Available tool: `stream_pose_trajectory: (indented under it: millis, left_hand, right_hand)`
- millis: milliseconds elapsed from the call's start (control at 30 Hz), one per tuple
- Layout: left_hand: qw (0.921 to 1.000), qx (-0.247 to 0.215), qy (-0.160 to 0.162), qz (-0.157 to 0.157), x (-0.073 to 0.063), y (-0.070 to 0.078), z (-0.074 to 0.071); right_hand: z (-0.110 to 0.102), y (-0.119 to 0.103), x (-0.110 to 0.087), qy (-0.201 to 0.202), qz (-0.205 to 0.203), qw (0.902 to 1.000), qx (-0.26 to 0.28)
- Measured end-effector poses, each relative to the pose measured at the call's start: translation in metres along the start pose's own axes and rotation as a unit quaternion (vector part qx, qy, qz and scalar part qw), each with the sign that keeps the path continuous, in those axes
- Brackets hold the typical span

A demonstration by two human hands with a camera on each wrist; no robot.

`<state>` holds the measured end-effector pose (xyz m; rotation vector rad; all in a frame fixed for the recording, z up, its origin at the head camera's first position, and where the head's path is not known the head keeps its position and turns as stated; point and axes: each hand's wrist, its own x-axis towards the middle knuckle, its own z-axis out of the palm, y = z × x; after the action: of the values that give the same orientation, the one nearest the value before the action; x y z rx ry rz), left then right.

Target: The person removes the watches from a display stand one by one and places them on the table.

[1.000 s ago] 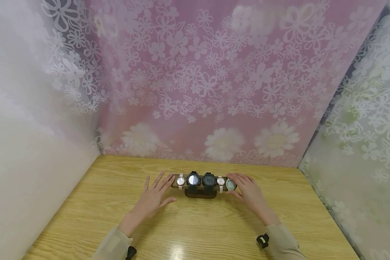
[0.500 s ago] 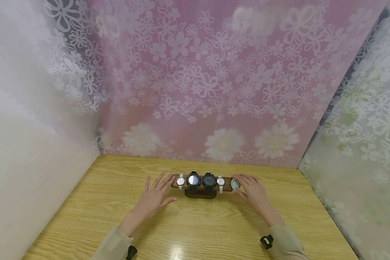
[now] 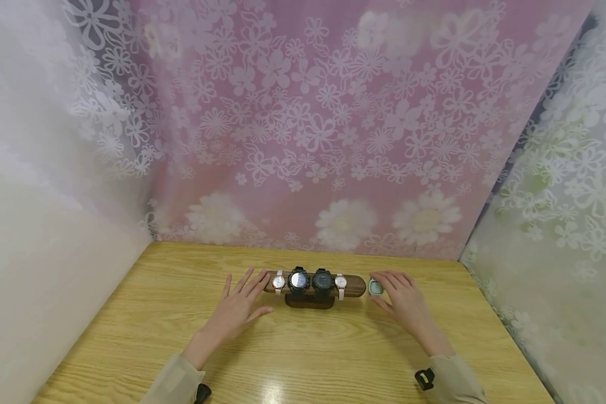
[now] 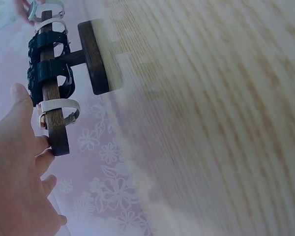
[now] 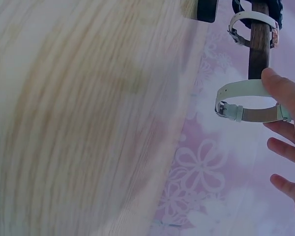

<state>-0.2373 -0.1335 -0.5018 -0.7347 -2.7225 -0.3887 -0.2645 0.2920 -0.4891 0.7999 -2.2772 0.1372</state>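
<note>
A dark wooden watch stand (image 3: 354, 286) with a rounded bar stands on the table, bearing two black watches (image 3: 322, 280) in the middle and a white-strapped watch (image 3: 279, 281) on either side. My left hand (image 3: 236, 311) touches the bar's left end with its fingertips, fingers spread fairly straight and thumb apart. Just off the right end, my right hand (image 3: 406, 303) pinches a pale green watch (image 3: 376, 287) between thumb and fingers. Its buckled strap (image 5: 246, 88) forms a loop in the right wrist view, right at the bar's tip.
The wood-grain table (image 3: 303, 353) runs up to a pink flowered curtain (image 3: 308, 140) behind the stand. A pale wall (image 3: 55, 196) bounds the left side, and a flowered white curtain (image 3: 575, 224) hangs along the right.
My right hand has drawn the pale green watch rightward along the bar and off its end. My left hand and the stand have stayed in place.
</note>
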Motion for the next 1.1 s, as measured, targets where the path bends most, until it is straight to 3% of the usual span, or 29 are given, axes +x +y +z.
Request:
stream_pose_trajectory:
  millis: [400,633,1100]
  left_hand:
    - [0.9999,-0.01,0.006,0.0,0.0,0.002,0.0]
    - [1.0,0.0,0.002,-0.004,0.0,0.001,-0.001]
    - [1.0,-0.003,-0.005,-0.004,0.0,0.001,-0.002]
  right_hand:
    - [-0.013,0.032,-0.025,-0.013,0.034,0.999,-0.026]
    - [-0.019,0.048,-0.042,-0.061,0.058,0.9961,-0.028]
    - [-0.022,0.055,-0.052,-0.109,0.064,0.9916,-0.027]
